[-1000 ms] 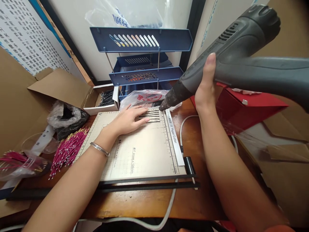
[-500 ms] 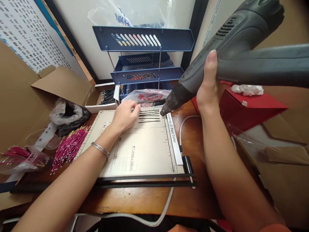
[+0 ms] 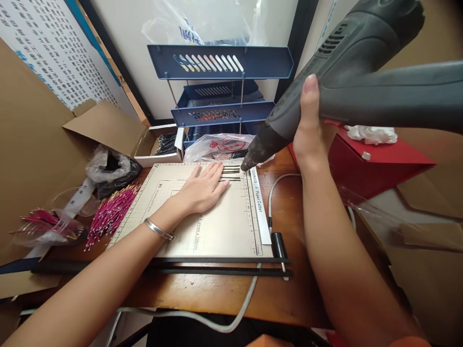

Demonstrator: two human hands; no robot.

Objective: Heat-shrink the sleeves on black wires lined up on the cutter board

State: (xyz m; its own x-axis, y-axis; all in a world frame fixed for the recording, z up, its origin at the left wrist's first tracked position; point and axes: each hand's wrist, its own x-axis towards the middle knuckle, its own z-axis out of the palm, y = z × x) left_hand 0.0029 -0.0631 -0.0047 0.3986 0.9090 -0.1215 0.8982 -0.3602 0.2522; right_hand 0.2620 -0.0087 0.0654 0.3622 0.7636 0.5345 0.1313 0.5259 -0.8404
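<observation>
My right hand (image 3: pixel 311 120) is wrapped around the barrel of a dark grey heat gun (image 3: pixel 347 53), its thumb along the near side. The gun tilts down to the left, and its nozzle tip is close to the right ends of several thin black strips (image 3: pixel 231 179). Those strips lie side by side on the cream board of a paper cutter (image 3: pixel 220 231). My left hand (image 3: pixel 204 189) lies flat with fingers stretched out over the left part of the strips, covering that part. A silver bangle circles the left wrist.
Behind the board are a blue tiered rack (image 3: pixel 220 62), a plastic bag (image 3: pixel 213 147) and a box of black pieces (image 3: pixel 162 156). Magenta wires (image 3: pixel 112 212) lie at the left. A red box (image 3: pixel 383 164) stands at the right. A grey cable (image 3: pixel 231 327) loops along the front.
My left hand has gone from curled fingers at the strips' left ends to lying flat over them, further right. The heat gun's nozzle stays near the strips' right ends.
</observation>
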